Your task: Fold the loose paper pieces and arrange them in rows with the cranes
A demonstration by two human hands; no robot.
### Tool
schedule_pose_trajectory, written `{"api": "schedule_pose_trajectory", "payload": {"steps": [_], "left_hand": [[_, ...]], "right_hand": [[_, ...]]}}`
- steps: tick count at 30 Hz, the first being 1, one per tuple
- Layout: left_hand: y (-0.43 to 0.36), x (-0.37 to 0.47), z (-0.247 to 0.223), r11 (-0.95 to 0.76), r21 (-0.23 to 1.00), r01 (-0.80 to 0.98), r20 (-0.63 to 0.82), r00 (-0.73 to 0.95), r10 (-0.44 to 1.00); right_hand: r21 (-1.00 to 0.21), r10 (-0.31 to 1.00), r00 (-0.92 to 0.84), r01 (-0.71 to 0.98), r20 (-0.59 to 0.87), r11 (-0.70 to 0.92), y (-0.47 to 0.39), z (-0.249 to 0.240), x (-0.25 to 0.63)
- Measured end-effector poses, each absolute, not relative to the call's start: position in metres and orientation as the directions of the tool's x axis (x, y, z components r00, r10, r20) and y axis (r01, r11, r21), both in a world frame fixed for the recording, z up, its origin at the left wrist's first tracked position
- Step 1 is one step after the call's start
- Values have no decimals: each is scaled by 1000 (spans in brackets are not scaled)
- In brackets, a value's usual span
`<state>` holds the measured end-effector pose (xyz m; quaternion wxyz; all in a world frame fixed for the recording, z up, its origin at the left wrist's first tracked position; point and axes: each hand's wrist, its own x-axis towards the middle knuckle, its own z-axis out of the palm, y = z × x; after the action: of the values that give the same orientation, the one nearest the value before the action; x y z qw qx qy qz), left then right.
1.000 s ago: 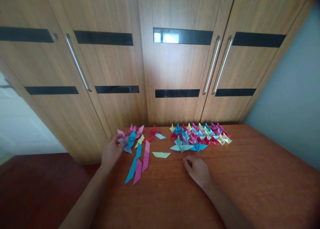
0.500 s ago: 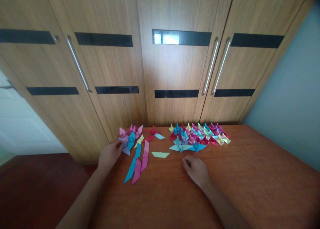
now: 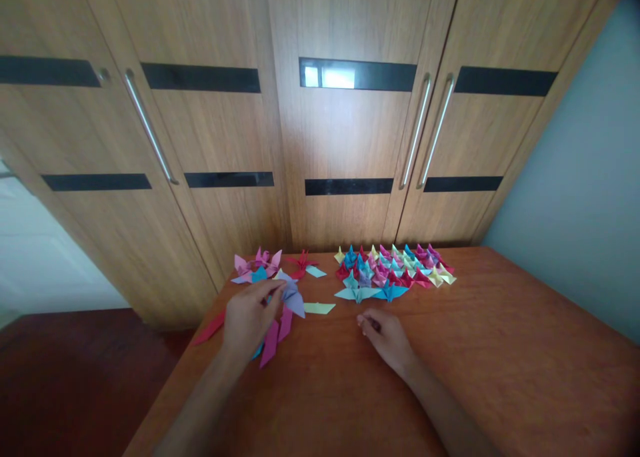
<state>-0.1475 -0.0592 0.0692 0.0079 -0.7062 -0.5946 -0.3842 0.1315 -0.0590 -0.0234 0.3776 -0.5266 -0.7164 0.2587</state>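
Pinched in my left hand (image 3: 255,314) is a lavender origami crane (image 3: 293,297), lifted above the left part of the table. Below and around that hand lie folded paper pieces: a magenta strip (image 3: 270,344), a red strip (image 3: 210,328) and a pale yellow-green one (image 3: 320,308). My right hand (image 3: 384,337) rests on the table with its fingers curled together; whether anything is inside them is hidden. Just beyond it sit a pale teal crane (image 3: 358,292) and a blue crane (image 3: 391,291), at the front of a dense group of colourful cranes (image 3: 395,264).
The brown wooden table (image 3: 320,404) backs against a wardrobe (image 3: 345,130) with metal handles. Pink cranes (image 3: 259,262), a red crane (image 3: 303,262) and a light blue piece (image 3: 316,271) lie at the back left. A grey wall (image 3: 565,177) stands to the right.
My left hand has moved right, carrying the lavender crane away from the pile at the left. The red strip at the left edge has come into sight. My right hand has stayed nearly still.
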Motion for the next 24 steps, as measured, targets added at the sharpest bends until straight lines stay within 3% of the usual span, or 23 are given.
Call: {"api": "schedule_pose_trajectory", "payload": {"steps": [3,6,11,15,20,24], "left_hand": [[-60,-111,56,-356,552,754,489,52,871],[-61,-79,38,-423,658,623,461,110,880],[-71,-45,18,-425,792,438,382,187,905],[-77,-49,19,-410,797,443,380,158,911],[-70,-66,21,-398,774,493,427,58,902],[-59,-70,11,-236,928,287,174,226,958]], "right_hand": [[-933,957,-221,267,186,243,-64,-20,129],[-981,949,-287,104,129,164,-68,-17,125],[-987,967,-234,91,105,130,-63,-19,120],[-989,991,-100,106,91,102,-57,-20,125],[-994,982,-182,87,44,61,-59,-18,131],[-992,951,-308,107,35,72,-62,-16,131]]}}
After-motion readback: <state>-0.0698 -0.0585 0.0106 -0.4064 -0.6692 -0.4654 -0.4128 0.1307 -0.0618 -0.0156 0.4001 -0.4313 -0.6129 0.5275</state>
